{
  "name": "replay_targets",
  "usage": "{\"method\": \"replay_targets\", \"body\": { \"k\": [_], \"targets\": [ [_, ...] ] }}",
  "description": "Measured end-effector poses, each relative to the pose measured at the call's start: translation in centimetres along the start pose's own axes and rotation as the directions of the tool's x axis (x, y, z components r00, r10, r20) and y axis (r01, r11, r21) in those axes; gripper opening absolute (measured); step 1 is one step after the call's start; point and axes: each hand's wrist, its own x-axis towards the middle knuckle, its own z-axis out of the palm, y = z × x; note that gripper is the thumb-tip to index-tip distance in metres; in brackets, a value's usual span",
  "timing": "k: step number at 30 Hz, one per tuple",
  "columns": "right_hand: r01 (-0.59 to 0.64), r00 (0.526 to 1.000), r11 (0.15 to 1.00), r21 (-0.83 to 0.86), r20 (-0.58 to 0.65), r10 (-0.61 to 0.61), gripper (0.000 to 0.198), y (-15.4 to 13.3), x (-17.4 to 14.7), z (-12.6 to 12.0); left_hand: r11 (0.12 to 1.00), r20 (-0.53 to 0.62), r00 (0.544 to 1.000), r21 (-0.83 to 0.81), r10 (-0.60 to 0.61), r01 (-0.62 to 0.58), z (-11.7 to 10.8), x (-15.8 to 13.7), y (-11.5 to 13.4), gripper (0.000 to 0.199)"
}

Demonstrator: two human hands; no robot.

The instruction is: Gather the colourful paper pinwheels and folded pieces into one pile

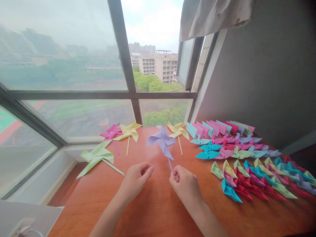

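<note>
Right fingers (pixel 175 173) are grasping the purple pinwheel (pixel 161 139) by its stick (pixel 170 164). Left fingers (pixel 147 172) are curling loosely, released; tabletop (pixel 155 210) is lying open between forearms.

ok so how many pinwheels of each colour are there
Yellow pinwheels: 2
Light green pinwheel: 1
Magenta pinwheel: 1
Purple pinwheel, held by the right hand: 1
Total: 5
</note>
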Motion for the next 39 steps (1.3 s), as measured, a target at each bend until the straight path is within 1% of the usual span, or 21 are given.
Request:
{"method": "replay_targets", "body": {
  "k": [2,4,7,10,13,17,20,22,23,25,27,29,32,35,37,38,39],
  "targets": [
    [0.052,0.999,0.999,-0.009,0.005,-0.052,0.012,-1.7,0.2,0.2,0.995,-0.019,1.000,-0.095,0.012,-0.014,1.2,0.5,0.4,0.037],
    [0.077,0.997,0.996,-0.036,0.026,-0.076,0.010,-3.2,0.6,0.3,0.987,-0.068,0.998,-0.161,-0.014,0.002,1.9,1.1,0.3,0.035],
    [0.085,0.995,0.994,-0.070,0.063,-0.080,0.009,-4.6,1.6,0.2,0.969,-0.127,0.989,-0.242,-0.079,0.047,2.2,2.1,-0.3,0.032],
    [0.077,0.991,0.995,-0.067,0.111,-0.070,0.009,-5.3,2.6,0.3,0.958,-0.142,0.984,-0.278,-0.109,0.066,2.0,3.0,-0.8,0.032],
    [0.078,0.987,0.995,-0.061,0.148,-0.068,0.010,-5.8,3.1,0.6,0.952,-0.144,0.983,-0.300,-0.113,0.065,1.9,3.5,-0.8,0.036],
    [0.097,0.984,0.993,-0.070,0.155,-0.085,0.013,-6.2,2.9,1.0,0.956,-0.169,0.979,-0.287,-0.110,0.058,2.4,3.9,-1.0,0.038],
    [0.116,0.979,0.992,-0.050,0.172,-0.106,0.015,-5.6,3.0,0.7,0.964,-0.193,0.973,-0.255,-0.124,0.072,2.3,3.8,-1.5,0.039],
    [0.095,0.980,0.993,-0.065,0.182,-0.082,0.019,-4.6,3.7,0.1,0.969,-0.211,0.967,-0.230,-0.140,0.090,1.5,3.5,-1.9,0.038],
    [0.063,0.982,0.993,-0.097,0.183,-0.045,0.021,-3.8,4.3,-0.2,0.971,-0.213,0.966,-0.218,-0.145,0.098,0.9,3.2,-2.1,0.038],
    [-0.040,0.982,0.979,-0.198,0.176,0.076,0.022,-2.0,5.6,-0.8,0.977,-0.205,0.967,-0.183,-0.151,0.113,-0.5,2.2,-2.6,0.038],
    [-0.154,0.963,0.942,-0.298,0.167,0.211,0.026,-0.2,7.0,-1.1,0.984,-0.193,0.968,-0.105,-0.160,0.142,-2.1,0.7,-3.1,0.039],
    [-0.227,0.938,0.908,-0.352,0.174,0.301,0.030,1.3,8.1,-0.9,0.981,-0.217,0.957,-0.018,-0.191,0.192,-3.6,-1.4,-4.0,0.041],
    [-0.260,0.921,0.894,-0.364,0.185,0.343,0.028,2.5,8.9,0.0,0.941,-0.302,0.909,0.088,-0.287,0.326,-5.5,-4.9,-5.7,0.042],
    [-0.265,0.922,0.895,-0.359,0.178,0.344,0.023,2.8,9.1,0.8,0.866,-0.394,0.832,0.151,-0.390,0.477,-6.5,-8.3,-7.2,0.042],
    [-0.271,0.917,0.896,-0.352,0.189,0.351,0.022,2.8,9.2,1.0,0.806,-0.414,0.786,0.179,-0.459,0.564,-6.6,-10.1,-7.7,0.042],
    [-0.276,0.912,0.899,-0.341,0.201,0.357,0.022,2.8,9.2,1.0,0.781,-0.407,0.775,0.199,-0.483,0.592,-6.4,-10.8,-7.7,0.042],
    [-0.281,0.908,0.904,-0.322,0.216,0.359,0.021,2.7,9.2,1.0,0.767,-0.389,0.777,0.225,-0.495,0.601,-6.2,-11.3,-7.6,0.041]
  ]
}}
